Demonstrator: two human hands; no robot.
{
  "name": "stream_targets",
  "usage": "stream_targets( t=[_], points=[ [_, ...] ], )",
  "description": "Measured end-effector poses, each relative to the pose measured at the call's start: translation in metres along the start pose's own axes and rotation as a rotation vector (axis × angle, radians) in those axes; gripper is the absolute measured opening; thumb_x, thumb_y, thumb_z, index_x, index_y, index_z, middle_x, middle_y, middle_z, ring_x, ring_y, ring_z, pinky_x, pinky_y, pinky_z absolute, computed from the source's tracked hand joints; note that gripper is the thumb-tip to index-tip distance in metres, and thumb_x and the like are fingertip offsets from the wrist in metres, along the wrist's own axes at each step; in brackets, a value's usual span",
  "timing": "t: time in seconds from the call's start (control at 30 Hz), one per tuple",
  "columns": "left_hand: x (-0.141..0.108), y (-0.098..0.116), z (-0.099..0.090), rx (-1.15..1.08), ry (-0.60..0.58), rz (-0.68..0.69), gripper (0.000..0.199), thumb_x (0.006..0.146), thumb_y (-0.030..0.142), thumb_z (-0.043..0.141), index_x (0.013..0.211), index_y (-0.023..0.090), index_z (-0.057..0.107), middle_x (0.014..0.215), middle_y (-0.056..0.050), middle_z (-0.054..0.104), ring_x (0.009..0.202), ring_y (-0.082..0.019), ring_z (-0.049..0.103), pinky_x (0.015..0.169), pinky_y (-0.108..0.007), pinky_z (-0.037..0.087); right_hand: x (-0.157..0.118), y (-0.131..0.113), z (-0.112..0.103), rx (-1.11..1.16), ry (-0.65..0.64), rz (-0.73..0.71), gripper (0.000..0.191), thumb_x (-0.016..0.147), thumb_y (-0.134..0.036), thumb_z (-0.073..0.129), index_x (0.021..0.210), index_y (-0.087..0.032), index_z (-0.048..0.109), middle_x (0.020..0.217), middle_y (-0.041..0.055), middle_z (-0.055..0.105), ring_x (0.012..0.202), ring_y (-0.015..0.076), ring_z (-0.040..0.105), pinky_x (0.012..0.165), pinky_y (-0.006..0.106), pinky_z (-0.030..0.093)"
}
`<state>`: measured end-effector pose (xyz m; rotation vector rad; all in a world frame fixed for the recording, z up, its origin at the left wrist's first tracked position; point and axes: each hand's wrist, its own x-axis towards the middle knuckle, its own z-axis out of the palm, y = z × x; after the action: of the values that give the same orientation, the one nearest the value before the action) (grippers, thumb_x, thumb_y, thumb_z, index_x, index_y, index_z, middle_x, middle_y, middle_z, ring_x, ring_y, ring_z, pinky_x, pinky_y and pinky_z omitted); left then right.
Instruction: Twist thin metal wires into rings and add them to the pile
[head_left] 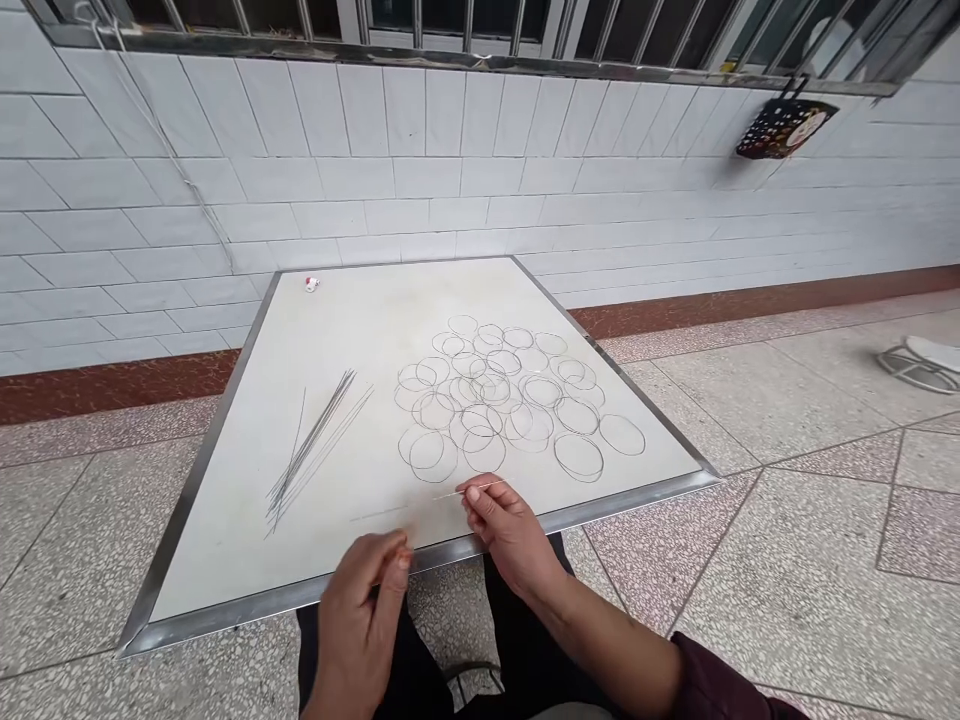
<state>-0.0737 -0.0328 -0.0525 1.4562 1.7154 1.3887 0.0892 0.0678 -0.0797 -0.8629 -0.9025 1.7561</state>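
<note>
My left hand (pixel 358 625) and right hand (pixel 511 530) are apart. The right hand pinches a wire (pixel 472 491) above the table (pixel 360 330) edge; the left hand's grip is unclear, possibly empty. Wire rings (pixel 487 400) and straight wires (pixel 311 450) lie on the table.

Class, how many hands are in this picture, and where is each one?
2. The left hand is at the table's near edge, fingertips pinched together; the right hand is just above that edge, pinching a thin wire.
</note>
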Motion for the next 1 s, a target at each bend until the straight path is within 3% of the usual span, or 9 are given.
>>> stream_targets(
  t=[0.1, 0.2, 0.3, 0.4, 0.47, 0.57, 0.73, 1.0],
  points=[
    [-0.002, 0.007, 0.021, -0.302, -0.083, -0.236, 0.043, 0.097, 0.047, 0.048, 0.13, 0.026, 0.065, 0.127, -0.01, 0.069, 0.11, -0.026, 0.066, 0.09, -0.041, 0.055, -0.013, 0.005, 0.009, -0.073, -0.163, -0.02, 0.023, 0.082, -0.042, 0.076, 0.085, -0.02, 0.071, 0.076, -0.0019, 0.062, 0.06, 0.008, 0.047, 0.058, 0.022, 0.038],
    [-0.002, 0.007, 0.033, -0.588, 0.012, -0.377, 0.049, 0.097, 0.054, 0.043, 0.118, 0.02, 0.071, 0.128, -0.012, 0.069, 0.117, -0.028, 0.064, 0.102, -0.046, 0.049, -0.019, 0.01, 0.009, -0.263, -0.328, -0.156, 0.018, 0.089, -0.04, 0.07, 0.091, -0.022, 0.073, 0.081, 0.0, 0.065, 0.069, 0.0121, 0.057, 0.067, 0.026, 0.047],
    [0.001, 0.0, 0.027, -0.67, 0.14, -0.383, 0.045, 0.095, 0.054, 0.047, 0.094, 0.019, 0.075, 0.12, -0.012, 0.072, 0.122, -0.029, 0.061, 0.108, -0.048, 0.044, -0.008, 0.01, -0.001, -0.65, -0.363, -0.443, 0.017, 0.094, -0.035, 0.063, 0.096, -0.023, 0.075, 0.082, 0.0034, 0.068, 0.082, 0.018, 0.061, 0.077, 0.032, 0.051],
    [0.007, -0.009, 0.012, -0.501, 0.178, -0.304, 0.048, 0.096, 0.054, 0.043, 0.073, 0.021, 0.069, 0.116, -0.01, 0.074, 0.12, -0.03, 0.061, 0.108, -0.051, 0.042, 0.018, 0.007, -0.015, -1.039, -0.189, -0.729, 0.029, 0.097, -0.031, 0.056, 0.121, -0.02, 0.068, 0.109, 0.0114, 0.068, 0.104, 0.0255, 0.056, 0.092, 0.043, 0.05],
    [0.014, -0.014, 0.005, -0.264, 0.064, -0.198, 0.047, 0.097, 0.051, 0.042, 0.071, 0.022, 0.069, 0.121, -0.009, 0.072, 0.126, -0.031, 0.057, 0.11, -0.052, 0.039, 0.038, 0.005, -0.021, -1.253, -0.114, -0.809, 0.04, 0.096, -0.03, 0.059, 0.133, -0.016, 0.06, 0.125, 0.0146, 0.064, 0.113, 0.0294, 0.052, 0.099, 0.049, 0.046],
    [0.029, -0.02, 0.005, 0.018, -0.128, -0.029, 0.047, 0.099, 0.045, 0.038, 0.07, 0.023, 0.068, 0.132, -0.009, 0.067, 0.137, -0.03, 0.046, 0.113, -0.052, 0.035, 0.061, 0.007, -0.024, -1.477, -0.043, -0.847, 0.044, 0.094, -0.029, 0.062, 0.135, -0.015, 0.058, 0.133, 0.0144, 0.061, 0.122, 0.0329, 0.047, 0.103, 0.052, 0.041],
    [0.052, -0.025, 0.017, 0.256, -0.212, 0.04, 0.043, 0.1, 0.04, 0.036, 0.075, 0.023, 0.066, 0.137, -0.011, 0.064, 0.141, -0.029, 0.042, 0.111, -0.052, 0.039, 0.078, 0.017, -0.026, -1.592, -0.019, -0.88, 0.043, 0.094, -0.033, 0.064, 0.132, -0.013, 0.06, 0.132, 0.0136, 0.063, 0.124, 0.0341, 0.047, 0.102, 0.051, 0.038],
    [0.065, -0.04, 0.028, 0.33, -0.196, 0.031, 0.041, 0.1, 0.038, 0.036, 0.082, 0.021, 0.069, 0.132, -0.013, 0.067, 0.134, -0.03, 0.05, 0.107, -0.055, 0.044, 0.079, 0.021, -0.027, -1.605, -0.053, -0.821, 0.04, 0.095, -0.036, 0.062, 0.129, -0.016, 0.061, 0.131, 0.0123, 0.063, 0.126, 0.0323, 0.046, 0.105, 0.05, 0.036]
  ],
)
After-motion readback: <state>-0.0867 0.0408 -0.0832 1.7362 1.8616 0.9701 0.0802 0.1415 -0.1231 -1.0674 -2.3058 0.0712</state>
